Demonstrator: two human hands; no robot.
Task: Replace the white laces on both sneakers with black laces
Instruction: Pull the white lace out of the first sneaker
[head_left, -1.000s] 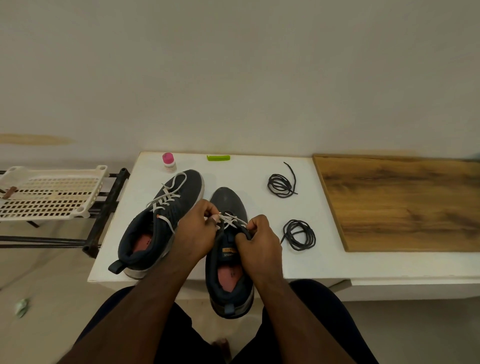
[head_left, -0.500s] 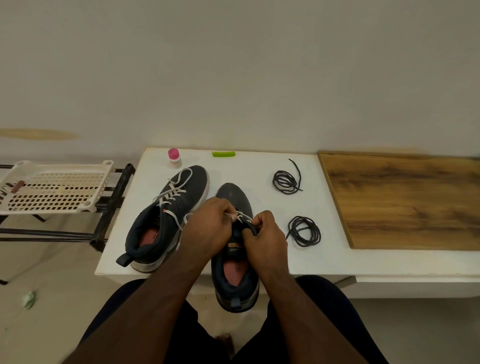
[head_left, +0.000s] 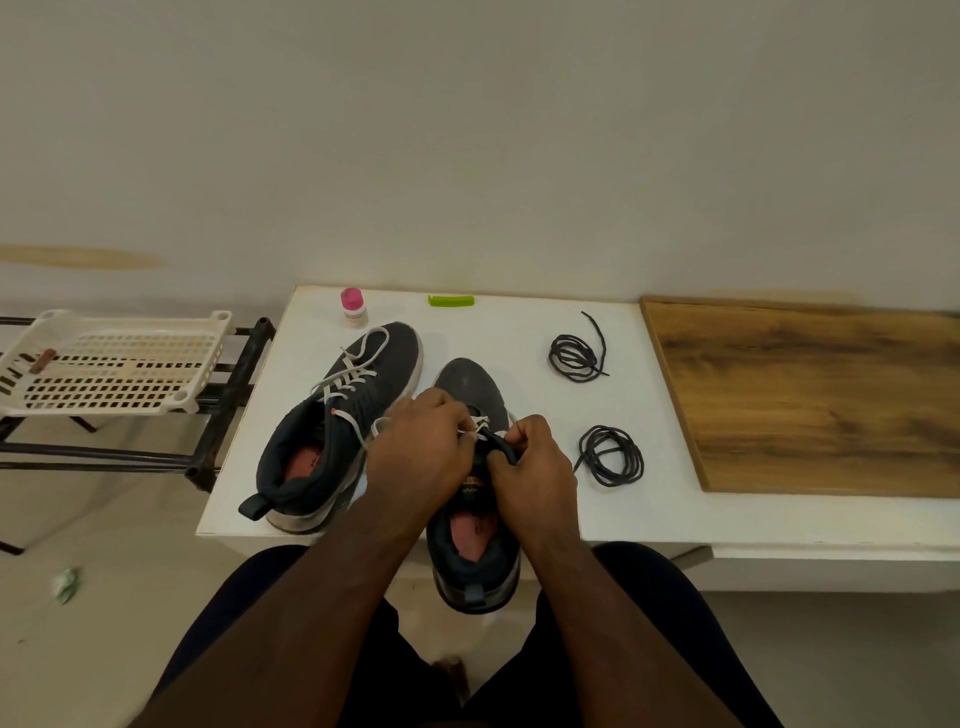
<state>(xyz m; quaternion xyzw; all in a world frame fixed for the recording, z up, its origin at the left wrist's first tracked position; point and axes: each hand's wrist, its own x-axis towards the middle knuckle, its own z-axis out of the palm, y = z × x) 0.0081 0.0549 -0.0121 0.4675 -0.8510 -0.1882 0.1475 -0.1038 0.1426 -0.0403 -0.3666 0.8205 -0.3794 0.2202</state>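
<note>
- Since the earlier frames our hands have crept toeward along the right shoe (head_left: 470, 499), and less white lace (head_left: 480, 422) shows between them than a second ago; the rest of the table (head_left: 493, 332) has kept its layout.
- The table is white, with a wood board (head_left: 810, 395) lying on its right part, well apart from the shoes.
- The right shoe lies toe away from us, its heel hanging over the near table edge; the left shoe (head_left: 337, 426) lies just beside it, angled, white lace still threaded.
- Our left hand (head_left: 418, 447) is curled over the right shoe's eyelets, fingertips pinching a strand of the white lace.
- Our right hand (head_left: 535, 467) is curled on the same shoe, thumb and fingers gripping the tongue (head_left: 501, 449), knuckles facing up.
- Both forearms reach in from below, converging above the shoe's opening.
- Two coiled black laces lie right of the shoes, untouched: the near coil (head_left: 610, 456) just beside our right hand, the far coil (head_left: 574, 358) behind it.
- A pink-capped bottle (head_left: 353, 307) and a green comb (head_left: 451, 300) sit by the back edge.
</note>
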